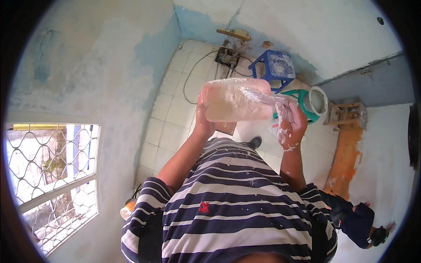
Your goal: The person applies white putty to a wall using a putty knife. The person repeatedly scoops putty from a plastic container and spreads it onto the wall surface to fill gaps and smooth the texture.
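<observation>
My left hand (205, 119) grips the left end of a translucent pinkish plastic tub (218, 107), held up before my chest. White paste is smeared over its inside. My right hand (292, 121), coated with white paste, is closed around a paste-covered tool (258, 97), whose far end lies over the right part of the tub. What kind of tool it is cannot be told under the paste. White splashes also mark my right wrist and striped shirt.
Beyond stand a blue plastic stool (279, 65), a green stool (300, 95) with a whitish bucket (316, 101), and a wooden stand (345, 115). A dark cable (185, 79) curves over floor tiles. A co-worker (357, 220) is at the right wall; a grilled window (56, 164) is left.
</observation>
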`<state>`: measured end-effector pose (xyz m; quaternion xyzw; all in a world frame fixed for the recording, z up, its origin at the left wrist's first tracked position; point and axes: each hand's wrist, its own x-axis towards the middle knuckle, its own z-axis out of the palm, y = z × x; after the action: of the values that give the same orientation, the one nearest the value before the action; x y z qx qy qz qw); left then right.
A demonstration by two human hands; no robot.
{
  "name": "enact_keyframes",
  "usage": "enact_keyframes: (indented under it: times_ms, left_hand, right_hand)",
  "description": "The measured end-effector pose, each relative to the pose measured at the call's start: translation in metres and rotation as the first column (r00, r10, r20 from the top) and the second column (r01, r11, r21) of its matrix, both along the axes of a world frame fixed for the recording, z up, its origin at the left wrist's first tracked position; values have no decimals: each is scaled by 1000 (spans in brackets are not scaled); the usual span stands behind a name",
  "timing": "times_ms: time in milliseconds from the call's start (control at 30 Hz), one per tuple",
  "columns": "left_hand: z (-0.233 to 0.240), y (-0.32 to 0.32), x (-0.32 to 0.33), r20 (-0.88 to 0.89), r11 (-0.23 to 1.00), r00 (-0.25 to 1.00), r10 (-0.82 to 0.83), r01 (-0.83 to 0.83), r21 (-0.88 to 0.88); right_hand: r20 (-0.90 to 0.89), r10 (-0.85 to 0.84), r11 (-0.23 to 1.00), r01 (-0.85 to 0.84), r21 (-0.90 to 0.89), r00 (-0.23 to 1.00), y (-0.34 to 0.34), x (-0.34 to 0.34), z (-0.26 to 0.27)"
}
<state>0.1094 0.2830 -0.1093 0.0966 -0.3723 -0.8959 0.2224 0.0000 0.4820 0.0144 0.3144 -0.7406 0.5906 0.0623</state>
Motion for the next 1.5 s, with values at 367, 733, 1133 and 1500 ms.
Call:
enact_keyframes:
  times_ms: [367,733,1133,1500]
  left_hand:
    - [6,4,7,104,999,995,11,-16,45]
    - [11,14,1,159,1000,987,23,-25,15]
    - [26,47,-66,151,997,988,17,-29,76]
    - [62,112,-165,230,966,968,-97,36,258]
  right_hand:
    - [110,44,998,-48,28,993,8,-4,-6]
    - [7,104,990,-103,-100,995,-1,-13,1]
    - [-18,62,997,-63,-41,998,32,-76,10]
    - [33,195,980,-193,-37,980,69,-179,38]
